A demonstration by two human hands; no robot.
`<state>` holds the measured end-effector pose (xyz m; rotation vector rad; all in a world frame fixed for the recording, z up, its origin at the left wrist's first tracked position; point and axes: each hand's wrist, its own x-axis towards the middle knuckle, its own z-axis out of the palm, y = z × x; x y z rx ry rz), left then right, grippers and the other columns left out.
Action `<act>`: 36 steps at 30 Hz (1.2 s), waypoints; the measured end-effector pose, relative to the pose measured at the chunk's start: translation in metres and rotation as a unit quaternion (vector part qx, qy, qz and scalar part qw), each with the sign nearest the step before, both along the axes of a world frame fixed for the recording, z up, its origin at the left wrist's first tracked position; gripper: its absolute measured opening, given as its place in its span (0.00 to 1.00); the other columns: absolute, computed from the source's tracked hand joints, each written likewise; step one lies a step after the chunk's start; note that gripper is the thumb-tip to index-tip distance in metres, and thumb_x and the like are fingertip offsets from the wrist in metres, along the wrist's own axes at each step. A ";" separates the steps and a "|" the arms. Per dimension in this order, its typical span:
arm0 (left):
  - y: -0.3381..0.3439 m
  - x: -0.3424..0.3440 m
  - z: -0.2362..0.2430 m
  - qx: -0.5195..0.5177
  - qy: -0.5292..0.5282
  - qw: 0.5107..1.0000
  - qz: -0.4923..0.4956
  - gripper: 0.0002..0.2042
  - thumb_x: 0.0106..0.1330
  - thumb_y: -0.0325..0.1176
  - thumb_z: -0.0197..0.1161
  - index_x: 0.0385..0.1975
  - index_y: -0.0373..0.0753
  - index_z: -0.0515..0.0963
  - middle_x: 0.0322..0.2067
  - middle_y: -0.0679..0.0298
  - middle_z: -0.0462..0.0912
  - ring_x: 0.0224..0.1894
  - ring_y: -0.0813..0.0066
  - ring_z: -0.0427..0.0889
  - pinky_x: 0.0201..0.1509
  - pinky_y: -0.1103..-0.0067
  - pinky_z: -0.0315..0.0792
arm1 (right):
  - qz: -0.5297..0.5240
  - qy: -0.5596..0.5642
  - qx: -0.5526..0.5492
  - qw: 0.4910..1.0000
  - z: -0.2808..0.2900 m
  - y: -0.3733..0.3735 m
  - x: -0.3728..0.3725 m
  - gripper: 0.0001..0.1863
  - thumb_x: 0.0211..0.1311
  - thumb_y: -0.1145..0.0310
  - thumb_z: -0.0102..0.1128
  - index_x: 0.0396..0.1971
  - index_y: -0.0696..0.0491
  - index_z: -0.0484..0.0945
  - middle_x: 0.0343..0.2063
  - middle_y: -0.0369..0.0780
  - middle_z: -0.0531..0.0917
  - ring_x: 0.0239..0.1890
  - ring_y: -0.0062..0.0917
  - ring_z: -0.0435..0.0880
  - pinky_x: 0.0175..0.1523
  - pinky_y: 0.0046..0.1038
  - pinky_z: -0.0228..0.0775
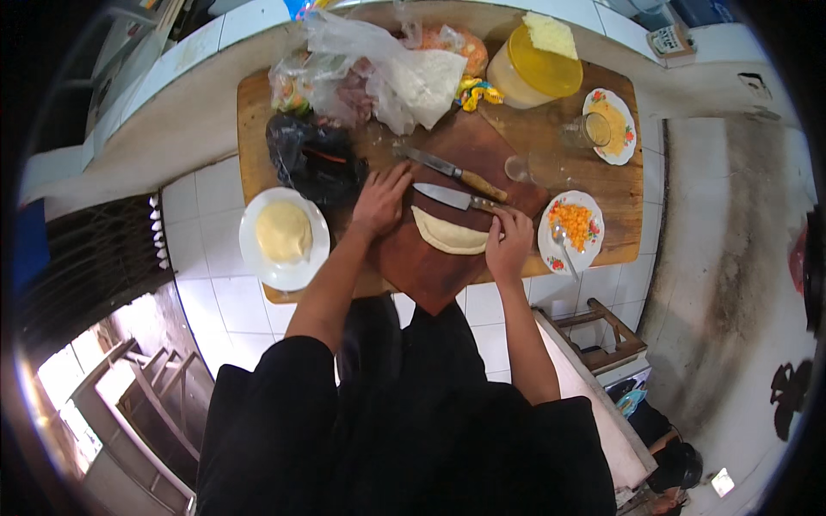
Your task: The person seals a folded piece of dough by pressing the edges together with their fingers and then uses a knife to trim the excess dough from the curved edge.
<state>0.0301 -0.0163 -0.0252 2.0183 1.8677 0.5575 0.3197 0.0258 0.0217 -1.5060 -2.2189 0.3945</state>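
Note:
A pale half-moon of folded dough (449, 234) lies on the reddish-brown cutting board (430, 275). Just beyond it is a knife (443, 196) with a broad blade, its tip pointing left. My right hand (511, 241) has its fingertips closed at the end of this knife's handle, with the thumb beside the dough's right corner. My left hand (383, 199) rests at the board's left side, fingers stretched out and nothing held. A second knife with a wooden handle (482, 184) lies farther up the board.
Left stands a white plate of dough (243, 241); behind it, a black plastic bag (310, 159). Clear bags (387, 69) and a yellow-lidded tub (551, 73) line the back. Right are a plate with orange cubes and a spoon (564, 245), a glass (589, 131) and a floral plate (626, 142).

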 end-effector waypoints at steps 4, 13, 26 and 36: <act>-0.003 -0.003 -0.003 0.054 0.038 0.997 0.044 0.21 0.69 0.27 0.54 0.63 0.40 0.71 0.64 0.53 0.73 0.66 0.51 0.72 0.72 0.57 0.60 | 0.017 0.085 -0.039 0.995 0.006 -0.013 0.030 0.08 0.67 0.72 0.61 0.43 0.53 0.84 0.40 0.43 0.81 0.47 0.42 0.78 0.52 0.42 0.71; -0.047 0.065 0.004 0.136 0.019 0.935 0.326 0.12 0.72 0.31 0.58 0.51 0.36 0.76 0.51 0.51 0.79 0.57 0.49 0.75 0.62 0.59 0.66 | 0.023 0.143 -0.179 0.973 0.004 -0.051 0.103 0.07 0.68 0.68 0.65 0.38 0.55 0.83 0.30 0.43 0.81 0.34 0.39 0.80 0.42 0.39 0.72; -0.096 0.236 0.132 0.107 -0.232 0.967 -0.018 0.28 0.70 0.45 0.62 0.67 0.40 0.70 0.70 0.48 0.68 0.74 0.46 0.63 0.75 0.54 0.56 | -0.098 0.604 -0.723 0.321 -0.011 -0.080 0.087 0.41 0.73 0.28 0.33 0.78 0.36 0.56 0.71 0.47 0.67 0.68 0.51 0.69 0.73 0.59 0.59; -0.109 0.234 0.113 0.105 -0.197 0.974 -0.030 0.26 0.72 0.46 0.58 0.68 0.43 0.71 0.72 0.51 0.66 0.78 0.51 0.58 0.80 0.54 0.49 | -0.113 0.624 -0.639 0.436 0.054 -0.063 0.103 0.31 0.80 0.46 0.41 0.73 0.49 0.64 0.72 0.48 0.68 0.72 0.39 0.68 0.72 0.48 0.63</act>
